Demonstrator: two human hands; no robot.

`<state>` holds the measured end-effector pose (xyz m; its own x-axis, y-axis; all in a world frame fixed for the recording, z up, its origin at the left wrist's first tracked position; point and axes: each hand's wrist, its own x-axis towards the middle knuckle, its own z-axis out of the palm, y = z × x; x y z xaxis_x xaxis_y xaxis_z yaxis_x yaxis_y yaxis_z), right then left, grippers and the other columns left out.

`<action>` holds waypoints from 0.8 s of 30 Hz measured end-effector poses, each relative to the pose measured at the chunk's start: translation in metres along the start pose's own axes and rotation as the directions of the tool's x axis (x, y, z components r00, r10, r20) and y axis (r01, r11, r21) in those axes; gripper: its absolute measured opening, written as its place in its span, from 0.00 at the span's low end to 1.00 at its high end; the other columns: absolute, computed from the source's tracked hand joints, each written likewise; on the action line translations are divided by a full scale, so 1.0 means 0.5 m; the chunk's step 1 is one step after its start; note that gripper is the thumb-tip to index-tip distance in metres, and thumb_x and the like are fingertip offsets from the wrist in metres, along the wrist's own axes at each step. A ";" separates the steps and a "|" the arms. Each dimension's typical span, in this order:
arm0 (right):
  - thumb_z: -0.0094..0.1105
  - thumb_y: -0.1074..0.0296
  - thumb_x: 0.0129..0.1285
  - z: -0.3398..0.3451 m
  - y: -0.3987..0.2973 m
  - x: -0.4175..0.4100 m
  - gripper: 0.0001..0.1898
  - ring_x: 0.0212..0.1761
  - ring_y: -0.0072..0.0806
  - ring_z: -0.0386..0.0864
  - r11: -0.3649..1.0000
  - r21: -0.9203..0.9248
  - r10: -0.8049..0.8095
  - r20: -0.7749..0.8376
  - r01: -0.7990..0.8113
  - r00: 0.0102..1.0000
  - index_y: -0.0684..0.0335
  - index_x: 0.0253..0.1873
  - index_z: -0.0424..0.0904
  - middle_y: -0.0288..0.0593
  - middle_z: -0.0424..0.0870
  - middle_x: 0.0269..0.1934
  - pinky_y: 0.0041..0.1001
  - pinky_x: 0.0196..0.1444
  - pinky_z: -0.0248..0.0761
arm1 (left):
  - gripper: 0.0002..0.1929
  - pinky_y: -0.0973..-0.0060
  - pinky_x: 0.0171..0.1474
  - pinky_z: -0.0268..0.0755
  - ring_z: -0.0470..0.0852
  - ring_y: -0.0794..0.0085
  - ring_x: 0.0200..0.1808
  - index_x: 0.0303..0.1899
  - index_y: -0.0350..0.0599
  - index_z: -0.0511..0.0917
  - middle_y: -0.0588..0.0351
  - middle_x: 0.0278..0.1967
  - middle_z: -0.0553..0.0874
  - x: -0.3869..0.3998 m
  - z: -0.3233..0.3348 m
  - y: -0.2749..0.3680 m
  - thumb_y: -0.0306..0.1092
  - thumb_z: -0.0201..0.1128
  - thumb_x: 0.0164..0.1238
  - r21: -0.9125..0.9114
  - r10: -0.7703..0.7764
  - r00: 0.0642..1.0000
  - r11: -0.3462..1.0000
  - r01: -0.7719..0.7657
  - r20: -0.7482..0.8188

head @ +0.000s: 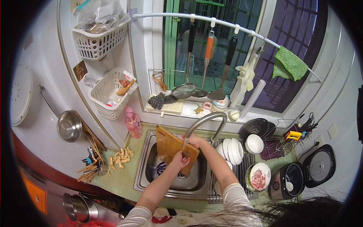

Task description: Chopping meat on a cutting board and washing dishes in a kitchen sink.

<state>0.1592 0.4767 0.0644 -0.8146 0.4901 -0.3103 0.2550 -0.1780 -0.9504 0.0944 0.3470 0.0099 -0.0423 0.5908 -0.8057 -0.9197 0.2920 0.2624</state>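
Note:
A wooden cutting board [167, 142] stands tilted in the stainless steel sink [141, 181], beneath the curved faucet [198, 120]. My right hand [193, 140] grips the board at its upper right edge, partly behind the spout. In front of the board's face, near its round hole, is my left hand [180, 161]; its fingers are curled and touch the wood, but their hold is not clear. A shiny object shows behind the board's top edge, too hidden to name. Low in the basin lies a purple-and-white item [161, 168], partly covered by the board.
White bowls [232, 150] and a plate of raw meat [258, 176] stand on the metal rack right of the sink. Beyond is an open rice cooker [289, 181]. Ginger pieces [121, 158], a pink soap bottle [133, 123] and a utensil holder [100, 167] are left.

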 end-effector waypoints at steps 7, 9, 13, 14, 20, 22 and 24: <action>0.51 0.70 0.63 0.004 0.004 -0.065 0.06 0.33 0.22 0.72 0.982 -0.174 -0.101 -0.153 0.074 0.983 0.66 0.41 0.74 0.37 0.77 0.33 0.22 0.35 0.67 | 0.16 0.69 0.42 0.73 0.77 0.62 0.38 0.42 0.46 0.71 0.51 0.34 0.76 -0.049 0.044 0.057 0.48 0.56 0.61 -0.039 0.075 0.993 0.997 -0.072 0.094; 0.51 0.71 0.63 0.013 -0.006 -0.066 0.09 0.36 0.23 0.72 0.990 -0.141 -0.014 -0.259 -0.023 0.966 0.64 0.46 0.76 0.37 0.78 0.35 0.23 0.38 0.67 | 0.17 0.69 0.45 0.71 0.78 0.61 0.41 0.41 0.43 0.71 0.53 0.39 0.75 -0.067 0.059 0.079 0.47 0.57 0.62 -0.023 0.122 0.985 0.992 -0.120 0.119; 0.50 0.71 0.63 -0.039 0.036 -0.064 0.14 0.40 0.24 0.73 0.989 -0.091 -0.138 -0.266 0.118 0.954 0.60 0.53 0.75 0.38 0.79 0.40 0.23 0.42 0.67 | 0.16 0.67 0.46 0.69 0.78 0.63 0.44 0.38 0.46 0.72 0.57 0.35 0.76 -0.102 0.105 0.083 0.50 0.56 0.62 0.058 0.098 0.986 0.993 -0.107 0.135; 0.51 0.72 0.61 -0.046 0.036 -0.069 0.17 0.42 0.25 0.74 0.977 -0.205 -0.111 -0.272 0.055 0.956 0.58 0.56 0.73 0.40 0.79 0.43 0.23 0.45 0.67 | 0.16 0.67 0.46 0.69 0.78 0.63 0.44 0.38 0.46 0.72 0.57 0.35 0.76 -0.106 0.101 0.085 0.50 0.56 0.62 0.058 0.101 0.986 0.992 -0.110 0.133; 0.51 0.79 0.54 -0.047 0.039 -0.074 0.25 0.47 0.29 0.75 0.897 -0.442 -0.176 -0.329 0.013 0.928 0.57 0.58 0.71 0.44 0.79 0.46 0.24 0.48 0.67 | 0.15 0.64 0.48 0.66 0.79 0.64 0.44 0.35 0.49 0.71 0.61 0.33 0.76 -0.133 0.059 0.100 0.51 0.55 0.61 0.174 0.033 0.978 0.982 -0.070 0.207; 0.50 0.81 0.52 -0.057 0.047 -0.060 0.26 0.46 0.30 0.75 0.870 -0.493 -0.216 -0.342 0.021 0.915 0.56 0.59 0.71 0.44 0.80 0.45 0.24 0.48 0.67 | 0.15 0.65 0.46 0.68 0.80 0.65 0.41 0.36 0.49 0.72 0.62 0.32 0.77 -0.154 0.045 0.110 0.49 0.57 0.59 0.398 -0.096 0.957 0.917 -0.022 0.275; 0.49 0.81 0.52 -0.074 0.056 -0.047 0.27 0.41 0.29 0.76 0.860 -0.509 -0.208 -0.314 0.021 0.926 0.55 0.59 0.70 0.44 0.80 0.41 0.24 0.43 0.68 | 0.14 0.65 0.45 0.69 0.80 0.65 0.39 0.36 0.48 0.73 0.61 0.31 0.77 -0.160 0.026 0.116 0.48 0.58 0.59 0.545 -0.112 0.961 0.837 -0.046 0.253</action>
<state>0.2050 0.4919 0.0441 -0.6438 0.7592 -0.0958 0.4681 0.2916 -0.8342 0.0496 0.3267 0.0964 0.1614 0.7255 -0.6691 -0.5552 0.6272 0.5462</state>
